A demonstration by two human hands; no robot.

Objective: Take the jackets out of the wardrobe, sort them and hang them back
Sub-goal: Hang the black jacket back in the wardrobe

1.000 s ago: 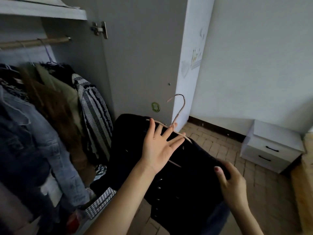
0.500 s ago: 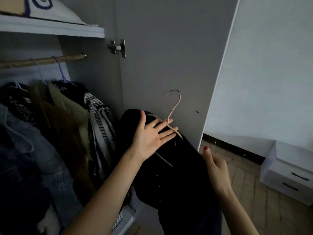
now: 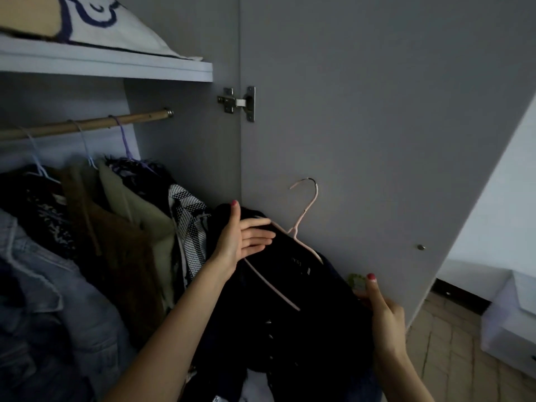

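We've got the black jacket (image 3: 304, 309) on its pink hanger (image 3: 301, 227), low by the open wardrobe door (image 3: 377, 126). Left hand (image 3: 243, 239) props the shoulder, fingers straight; right hand (image 3: 383, 311) pinches the other edge. Looks like the hang-back step: next the hook needs lifting to the rod (image 3: 87, 126), far left. Jacket's bottom is cut off, super dark too.
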